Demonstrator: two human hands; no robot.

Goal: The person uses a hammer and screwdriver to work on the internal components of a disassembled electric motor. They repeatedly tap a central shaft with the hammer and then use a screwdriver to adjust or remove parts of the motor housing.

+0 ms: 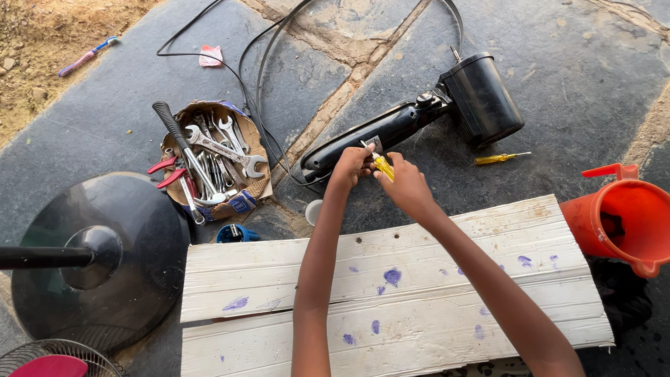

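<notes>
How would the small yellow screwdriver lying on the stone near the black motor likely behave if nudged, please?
The spare yellow screwdriver looks slim and light, so it should slide easily. Its rounded handle may roll on the flat stone floor. It appears stiff, unlikely to bend.

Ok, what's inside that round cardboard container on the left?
The cardboard container holds several spanners, red-handled pliers and a black-handled tool. Whatever lies underneath that pile is covered.

A cardboard bowl (246, 197) of spanners, pliers and a black-handled tool sits on the stone floor (105, 105), beside a round black fan base (132, 279). A white plank board (244, 279) lies in front, an orange jug (621, 216) at its right. A second yellow screwdriver (501, 158) and a toothbrush (87, 56) lie apart.
</notes>
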